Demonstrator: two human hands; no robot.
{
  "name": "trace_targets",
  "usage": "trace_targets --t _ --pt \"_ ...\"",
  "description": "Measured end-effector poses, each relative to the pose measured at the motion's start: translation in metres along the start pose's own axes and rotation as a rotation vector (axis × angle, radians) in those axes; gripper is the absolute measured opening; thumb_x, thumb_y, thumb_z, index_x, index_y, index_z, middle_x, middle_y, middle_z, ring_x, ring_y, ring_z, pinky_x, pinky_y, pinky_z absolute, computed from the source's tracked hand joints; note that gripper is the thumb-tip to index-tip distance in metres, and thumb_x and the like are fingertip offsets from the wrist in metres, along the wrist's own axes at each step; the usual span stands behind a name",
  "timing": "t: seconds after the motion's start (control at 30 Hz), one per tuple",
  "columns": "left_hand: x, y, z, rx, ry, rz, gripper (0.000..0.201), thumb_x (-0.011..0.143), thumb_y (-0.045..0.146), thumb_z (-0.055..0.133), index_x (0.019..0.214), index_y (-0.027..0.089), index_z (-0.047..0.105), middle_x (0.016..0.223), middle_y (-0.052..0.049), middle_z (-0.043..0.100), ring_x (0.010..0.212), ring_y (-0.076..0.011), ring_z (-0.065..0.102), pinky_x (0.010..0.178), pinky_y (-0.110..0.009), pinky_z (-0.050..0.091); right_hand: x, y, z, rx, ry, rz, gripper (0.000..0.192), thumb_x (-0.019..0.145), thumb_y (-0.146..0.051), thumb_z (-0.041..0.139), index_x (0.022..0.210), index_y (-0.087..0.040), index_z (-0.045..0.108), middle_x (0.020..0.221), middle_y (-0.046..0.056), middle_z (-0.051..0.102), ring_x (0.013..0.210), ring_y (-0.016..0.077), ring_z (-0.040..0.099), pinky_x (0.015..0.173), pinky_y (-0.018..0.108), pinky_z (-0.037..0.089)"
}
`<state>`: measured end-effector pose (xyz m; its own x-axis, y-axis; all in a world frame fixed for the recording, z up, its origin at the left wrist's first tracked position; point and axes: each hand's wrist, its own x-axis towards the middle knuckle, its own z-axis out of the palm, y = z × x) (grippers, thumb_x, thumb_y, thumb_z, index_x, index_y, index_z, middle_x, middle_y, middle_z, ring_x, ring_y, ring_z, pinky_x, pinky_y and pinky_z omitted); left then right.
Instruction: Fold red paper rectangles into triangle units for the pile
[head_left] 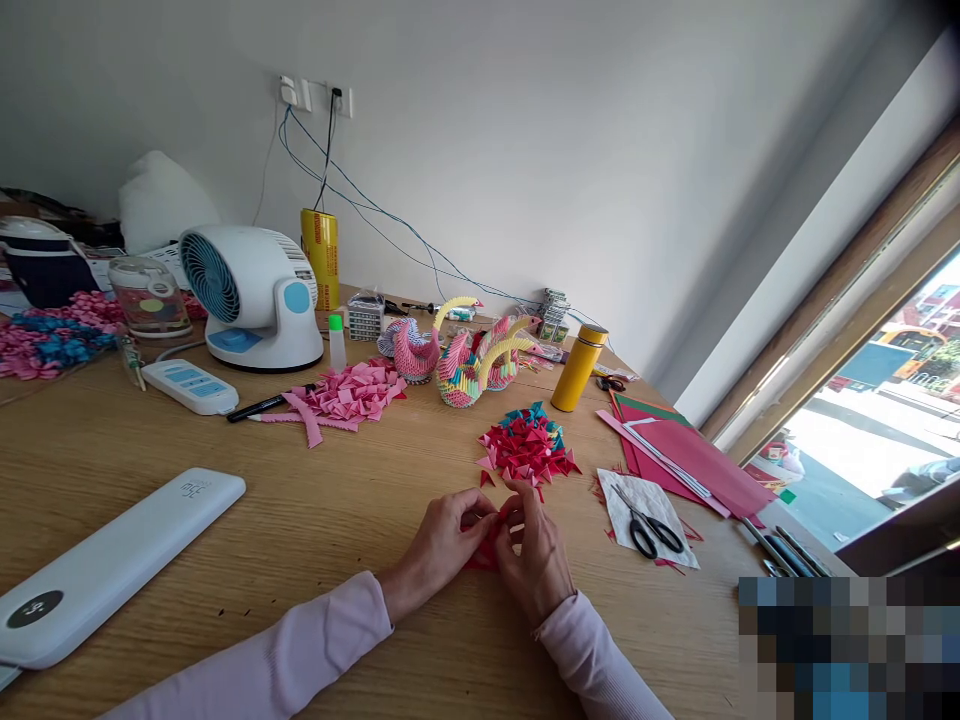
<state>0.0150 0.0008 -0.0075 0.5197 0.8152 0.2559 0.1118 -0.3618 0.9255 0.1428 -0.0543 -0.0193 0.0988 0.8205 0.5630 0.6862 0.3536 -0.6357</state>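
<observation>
Fingertips of both my hands meet over a small red paper piece [491, 545] lying on the wooden table [315, 520]: my left hand [442, 548] pinches its left edge with fingers curled closed, and my right hand [536, 555] presses down on its right side, fingers bent over the paper so that most of it is hidden. Both wrists rest on the tabletop in pale pink sleeves [315, 640]. Just beyond my fingers sits a heap of folded red and teal paper triangles [529, 445], with a few loose red ones beside it. To the right I see black-handled scissors [649, 528] lying on a white sheet, and past them a stack of red and green paper sheets [690, 455]. Farther back stand colourful modular-origami swans [469, 355], a yellow flask [577, 368], a pile of pink folded pieces [349, 392], and a white desk fan [251, 295]. A long white device [112, 565] lies near my left forearm.
</observation>
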Motion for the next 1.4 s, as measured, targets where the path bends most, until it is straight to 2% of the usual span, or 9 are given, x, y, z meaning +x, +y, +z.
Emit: trace_targets --t 0.2,0.4,0.57,0.73,0.93,1.0,1.2,1.3,1.4 --pt "-0.001 0.001 0.005 -0.028 0.009 -0.030 0.012 0.078 0.022 0.057 0.081 0.014 0.064 0.080 -0.005 0.069 0.074 -0.0171 0.066 0.067 -0.023 0.051 0.002 0.002 0.001 -0.101 0.050 0.018 0.048 0.072 -0.006 0.040 0.120 -0.016 0.039 0.073 0.000 0.056 0.059 0.0149 0.058 0.056 0.025 0.050" --pt "0.001 -0.005 0.005 -0.115 0.015 -0.060 0.012 0.076 0.023 0.058 0.076 0.013 0.065 0.075 -0.006 0.069 0.071 -0.0181 0.066 0.064 -0.025 0.050 0.002 -0.002 0.001 -0.045 0.024 -0.034 0.036 0.083 -0.013 0.039 0.119 -0.016 0.042 0.081 0.004 0.060 0.066 0.0151 0.063 0.060 0.025 0.052" --pt "0.003 -0.003 0.001 -0.342 -0.027 -0.167 0.029 0.072 0.040 0.065 0.080 0.012 0.065 0.072 -0.005 0.066 0.062 -0.0176 0.063 0.050 -0.024 0.049 0.005 -0.001 -0.007 0.057 0.020 0.099 0.019 0.089 -0.027 0.043 0.098 -0.017 0.057 0.077 0.005 0.066 0.061 0.0149 0.064 0.048 0.020 0.047" --pt "0.002 0.003 -0.003 -0.377 -0.003 -0.196 0.036 0.067 0.043 0.070 0.082 0.010 0.066 0.074 -0.004 0.065 0.054 -0.0113 0.055 0.045 -0.020 0.043 0.005 0.005 -0.008 0.338 -0.055 0.273 0.026 0.086 -0.039 0.051 0.092 -0.016 0.061 0.067 0.003 0.064 0.055 0.0142 0.061 0.045 0.020 0.048" --pt "0.002 0.000 -0.005 -0.490 0.011 -0.294 0.031 0.066 0.039 0.072 0.077 0.012 0.062 0.047 0.005 0.053 0.035 -0.0046 0.040 0.036 -0.016 0.030 0.004 0.004 -0.005 0.535 -0.048 0.366 0.038 0.080 -0.046 0.058 0.095 -0.011 0.063 0.060 0.001 0.059 0.051 0.0126 0.056 0.045 0.022 0.048" --pt "0.001 0.001 -0.006 -0.549 -0.010 -0.310 0.030 0.066 0.038 0.073 0.076 0.012 0.062 0.048 0.004 0.055 0.037 -0.0050 0.044 0.037 -0.015 0.030 0.004 0.005 -0.004 0.572 -0.038 0.377 0.039 0.080 -0.047 0.059 0.095 -0.011 0.064 0.059 0.001 0.058 0.049 0.0116 0.054 0.044 0.022 0.047" --pt "-0.001 0.006 -0.009 -0.680 -0.097 -0.329 0.033 0.066 0.038 0.074 0.083 0.012 0.064 0.072 -0.002 0.064 0.061 -0.0118 0.063 0.044 -0.016 0.040 0.004 0.008 -0.004 0.571 0.013 0.370 0.038 0.080 -0.048 0.058 0.090 -0.011 0.065 0.057 0.001 0.059 0.047 0.0114 0.052 0.042 0.022 0.045" --pt "0.000 0.006 -0.008 -0.625 -0.091 -0.305 0.034 0.067 0.041 0.072 0.081 0.011 0.064 0.069 -0.002 0.064 0.058 -0.0134 0.063 0.043 -0.018 0.044 0.004 0.009 -0.004 0.519 0.010 0.362 0.038 0.081 -0.047 0.057 0.091 -0.011 0.066 0.055 0.001 0.058 0.045 0.0114 0.052 0.042 0.022 0.045" --pt "0.002 0.003 -0.004 -0.545 -0.018 -0.283 0.037 0.063 0.043 0.074 0.076 0.011 0.062 0.065 -0.001 0.063 0.048 -0.0124 0.060 0.039 -0.019 0.044 0.003 0.008 -0.004 0.411 -0.002 0.291 0.034 0.083 -0.044 0.055 0.091 -0.012 0.067 0.055 0.001 0.059 0.046 0.0121 0.054 0.043 0.022 0.046"
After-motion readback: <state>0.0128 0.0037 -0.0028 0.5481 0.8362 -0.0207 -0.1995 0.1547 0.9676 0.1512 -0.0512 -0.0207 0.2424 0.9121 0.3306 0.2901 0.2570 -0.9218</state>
